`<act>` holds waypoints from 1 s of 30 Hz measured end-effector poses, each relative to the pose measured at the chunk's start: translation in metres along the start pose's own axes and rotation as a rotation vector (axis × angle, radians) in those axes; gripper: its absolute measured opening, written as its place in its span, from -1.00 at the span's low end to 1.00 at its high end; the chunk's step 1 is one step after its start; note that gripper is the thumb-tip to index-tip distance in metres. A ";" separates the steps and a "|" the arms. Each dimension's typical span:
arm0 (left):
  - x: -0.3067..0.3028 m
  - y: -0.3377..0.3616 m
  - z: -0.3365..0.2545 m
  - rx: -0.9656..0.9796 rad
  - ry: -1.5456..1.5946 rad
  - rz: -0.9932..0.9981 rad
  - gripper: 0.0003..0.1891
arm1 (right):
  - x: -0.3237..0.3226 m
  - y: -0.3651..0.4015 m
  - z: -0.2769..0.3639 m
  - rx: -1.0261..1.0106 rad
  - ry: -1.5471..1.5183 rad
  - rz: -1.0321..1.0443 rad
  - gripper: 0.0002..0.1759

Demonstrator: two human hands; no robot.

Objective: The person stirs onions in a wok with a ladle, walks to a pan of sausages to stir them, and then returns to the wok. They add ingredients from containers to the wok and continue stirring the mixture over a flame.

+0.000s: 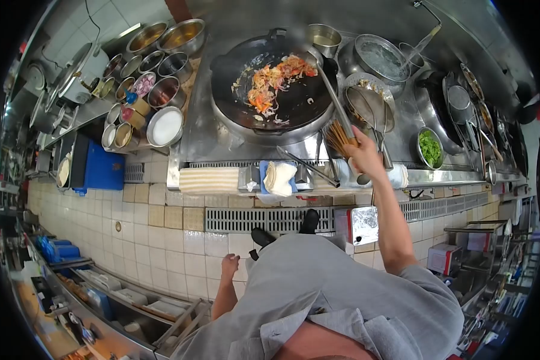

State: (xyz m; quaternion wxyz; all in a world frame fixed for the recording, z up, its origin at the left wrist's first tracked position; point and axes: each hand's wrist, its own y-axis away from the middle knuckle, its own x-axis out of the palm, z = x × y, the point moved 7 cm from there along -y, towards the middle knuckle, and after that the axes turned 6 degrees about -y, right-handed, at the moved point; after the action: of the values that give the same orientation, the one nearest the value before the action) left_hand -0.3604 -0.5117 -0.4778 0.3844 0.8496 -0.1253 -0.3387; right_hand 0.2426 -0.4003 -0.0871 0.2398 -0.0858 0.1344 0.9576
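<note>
While the right hand (363, 155) is closed around the near end of the ladle (333, 96), just outside the near right rim of the wok (306, 102), the ladle shaft runs diagonally over that rim. Its bowl sits at the far right side of the wok, at the edge of the food (273, 81). The food is a mix of orange and pale strips spread loosely over the wok's centre and far half, and the near half of the pan is bare. The left hand (229, 265) hangs well back from the wok, over the tiled floor, with fingers loosely curled and nothing in them. A bamboo brush (340, 137) stands just beside the right hand, and a wire strainer (366, 105) lies just right of the wok. The seasoning bowls (156, 90) are grouped to the wok's left on the counter (198, 132). A folded cloth (279, 177) rests on the ledge in front of the wok. For a clean stir, the grip probably belongs at the handle's end, clear of the heat. The ladle bowl should travel along the pan wall, drawing scattered pieces back toward the centre. Keep the elbow clear of the brush and strainer so that neither is knocked into the wok.
</note>
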 end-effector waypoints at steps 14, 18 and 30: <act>0.014 0.032 0.036 -0.192 -0.026 0.110 -0.58 | 0.034 0.019 0.000 0.274 -0.246 0.336 -0.26; 0.026 0.028 0.069 0.149 -0.275 0.167 -0.60 | 0.036 -0.039 0.024 0.063 -0.168 0.209 -0.33; 0.011 0.050 0.004 -0.184 0.038 0.060 -0.56 | 0.045 -0.028 0.006 -0.389 0.527 0.287 -0.25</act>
State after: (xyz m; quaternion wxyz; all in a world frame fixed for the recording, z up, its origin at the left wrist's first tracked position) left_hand -0.3523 -0.5535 -0.4481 0.4732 0.8128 -0.1117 -0.3210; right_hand 0.2167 -0.3554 -0.0978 0.0391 -0.3542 0.0177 0.9342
